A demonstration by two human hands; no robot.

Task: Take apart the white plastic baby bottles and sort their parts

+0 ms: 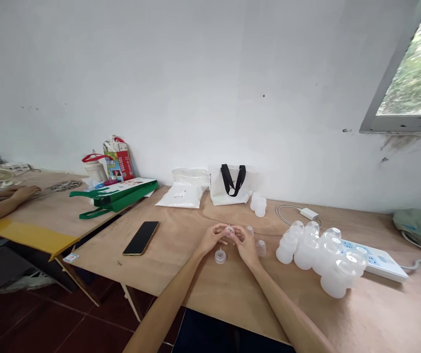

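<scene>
You are bringing your left hand (210, 238) and right hand (246, 245) close together above the plywood tabletop (232, 289), with the fingertips of both closing in a pinch on a small translucent cup (229, 231). The piece is sitting between them, near the middle of the table. You cannot tell from this view exactly which fingers are bearing on it, because they are hiding much of its thin, glossy surface. Meeting it from both sides appears to be steadying something this small and smooth. Just below your left hand, a clear cup (220, 256) is standing upright, while another clear cup (260, 248) and a third clear cup (249, 230) are sitting just beside your right hand. Farther right, frosted plastic bottles (316, 260) are crowding into a milky, smooth-sided heap against a white panel (374, 260) with blue markings. Behind them, a white tote bag (230, 184) with black handles is standing against the wall, and a black smartphone (141, 238) is lying flat to your left. On the neighbouring table, a co-worker's hand (26, 193) is resting near the edge of the view.
</scene>
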